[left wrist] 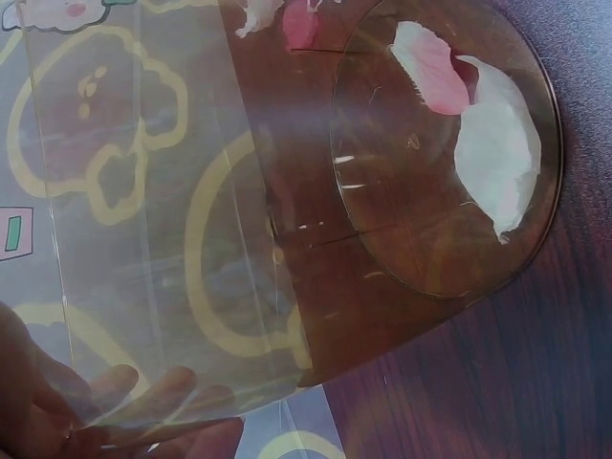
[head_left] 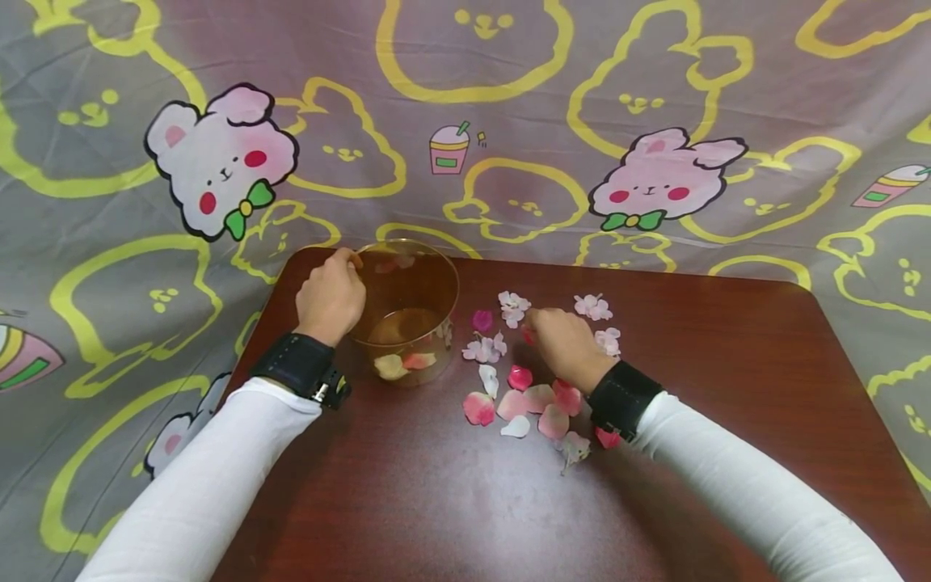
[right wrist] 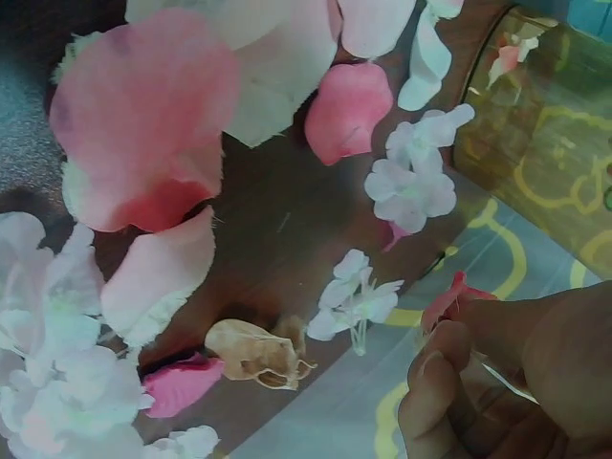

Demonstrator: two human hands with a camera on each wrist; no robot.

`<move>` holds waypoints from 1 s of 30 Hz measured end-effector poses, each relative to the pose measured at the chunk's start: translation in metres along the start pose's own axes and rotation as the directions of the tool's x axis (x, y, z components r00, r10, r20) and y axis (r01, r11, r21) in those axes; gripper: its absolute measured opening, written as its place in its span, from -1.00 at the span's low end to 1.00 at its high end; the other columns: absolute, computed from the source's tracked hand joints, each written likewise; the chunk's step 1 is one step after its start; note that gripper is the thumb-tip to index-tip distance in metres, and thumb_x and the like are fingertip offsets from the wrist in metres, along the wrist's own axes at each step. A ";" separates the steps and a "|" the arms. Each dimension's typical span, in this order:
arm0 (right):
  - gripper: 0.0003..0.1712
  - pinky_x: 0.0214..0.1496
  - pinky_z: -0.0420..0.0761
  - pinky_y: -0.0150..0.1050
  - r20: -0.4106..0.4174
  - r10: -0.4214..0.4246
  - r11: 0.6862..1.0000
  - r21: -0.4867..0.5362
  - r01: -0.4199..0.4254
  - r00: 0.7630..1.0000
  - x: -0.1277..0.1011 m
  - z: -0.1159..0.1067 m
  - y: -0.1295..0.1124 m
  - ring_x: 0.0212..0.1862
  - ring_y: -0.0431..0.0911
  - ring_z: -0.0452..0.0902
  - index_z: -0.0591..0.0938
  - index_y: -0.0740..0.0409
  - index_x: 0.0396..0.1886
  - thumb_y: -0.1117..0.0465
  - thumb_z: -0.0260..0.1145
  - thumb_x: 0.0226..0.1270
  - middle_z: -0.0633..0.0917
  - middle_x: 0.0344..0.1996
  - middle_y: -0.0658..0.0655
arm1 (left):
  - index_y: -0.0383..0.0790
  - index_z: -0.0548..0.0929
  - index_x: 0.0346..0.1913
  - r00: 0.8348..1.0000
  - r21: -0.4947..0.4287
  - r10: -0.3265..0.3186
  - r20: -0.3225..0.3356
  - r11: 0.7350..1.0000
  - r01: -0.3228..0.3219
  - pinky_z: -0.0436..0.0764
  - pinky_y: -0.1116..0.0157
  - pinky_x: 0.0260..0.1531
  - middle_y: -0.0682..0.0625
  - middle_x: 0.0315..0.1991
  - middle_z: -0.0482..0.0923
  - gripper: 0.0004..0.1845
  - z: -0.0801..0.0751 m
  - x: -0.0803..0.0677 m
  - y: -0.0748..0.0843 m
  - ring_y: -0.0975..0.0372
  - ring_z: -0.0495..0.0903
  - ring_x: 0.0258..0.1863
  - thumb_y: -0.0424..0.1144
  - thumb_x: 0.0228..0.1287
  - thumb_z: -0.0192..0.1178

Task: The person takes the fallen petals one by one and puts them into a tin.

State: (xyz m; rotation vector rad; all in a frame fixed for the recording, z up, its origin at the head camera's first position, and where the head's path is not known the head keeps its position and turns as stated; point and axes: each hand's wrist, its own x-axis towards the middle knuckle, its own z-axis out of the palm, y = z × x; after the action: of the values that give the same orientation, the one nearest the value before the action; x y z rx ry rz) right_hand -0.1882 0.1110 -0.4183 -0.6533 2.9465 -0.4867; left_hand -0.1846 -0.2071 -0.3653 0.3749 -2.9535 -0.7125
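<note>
A see-through amber bucket [head_left: 407, 323] stands at the left of the table, with a pale petal and a pink one at its bottom, plain in the left wrist view. My left hand [head_left: 332, 297] grips the bucket's rim on its left side; in the left wrist view its fingers [left wrist: 172, 392] lie along the clear wall. Over the scattered petals is my right hand [head_left: 563, 343], which pinches a reddish-pink petal [right wrist: 454, 295] between thumb and finger. Near it lie white flower heads [head_left: 486, 348], a red petal [head_left: 520, 377] and several pink petals [head_left: 513, 404].
The dark red-brown table [head_left: 407, 501] meets a hanging cloth [head_left: 509, 121] with cartoon prints at its back edge. More white blossoms [head_left: 592, 307] lie right of the right hand. A tan, withered-looking petal [right wrist: 256, 354] shows in the right wrist view.
</note>
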 end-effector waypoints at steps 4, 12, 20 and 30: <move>-0.81 -0.17 0.75 -0.13 -0.008 -0.015 1.000 0.010 0.015 1.000 -0.001 -0.004 -0.003 -0.26 0.00 0.72 0.75 0.15 -0.17 0.23 0.51 0.23 0.77 -0.36 0.10 | -0.21 0.53 0.19 1.000 -0.006 0.006 -0.001 1.000 -0.006 0.57 -0.21 -0.08 -0.37 0.13 0.63 -0.60 0.000 -0.001 0.000 -0.30 0.64 0.01 -0.21 0.60 -0.29; -0.79 -0.20 0.73 -0.20 -0.016 -0.024 0.998 0.052 0.024 1.000 -0.003 -0.012 -0.008 -0.32 -0.05 0.68 0.74 0.11 -0.17 0.18 0.52 0.22 0.76 -0.38 0.05 | -0.21 0.53 0.20 1.000 -0.006 -0.001 -0.005 1.000 0.001 0.56 -0.22 -0.05 -0.36 0.14 0.63 -0.60 -0.001 -0.002 0.001 -0.31 0.63 0.04 -0.21 0.60 -0.29; -0.81 -0.28 0.66 -0.23 -0.052 -0.064 0.997 0.036 0.066 0.997 0.000 -0.017 -0.015 -0.38 -0.05 0.64 0.73 0.13 -0.23 0.19 0.53 0.21 0.71 -0.48 0.06 | -0.21 0.53 0.19 1.000 -0.006 0.002 -0.005 1.000 -0.002 0.56 -0.23 -0.05 -0.38 0.14 0.62 -0.60 0.000 0.000 0.000 -0.31 0.63 0.04 -0.21 0.60 -0.29; -0.85 -0.37 0.58 -0.24 -0.091 -0.079 0.997 0.011 0.080 0.993 0.002 -0.026 -0.023 -0.43 -0.06 0.57 0.72 0.13 -0.31 0.18 0.51 0.23 0.65 -0.56 0.06 | -0.21 0.53 0.20 1.000 -0.008 0.001 0.000 1.000 -0.001 0.56 -0.23 -0.06 -0.36 0.14 0.63 -0.59 0.001 0.001 -0.001 -0.31 0.63 0.03 -0.20 0.60 -0.29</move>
State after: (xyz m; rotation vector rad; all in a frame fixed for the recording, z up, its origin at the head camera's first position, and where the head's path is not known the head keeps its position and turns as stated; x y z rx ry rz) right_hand -0.1847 0.0975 -0.3864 -0.7692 3.0070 -0.5582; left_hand -0.1855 -0.2078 -0.3667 0.3728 -2.9496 -0.7242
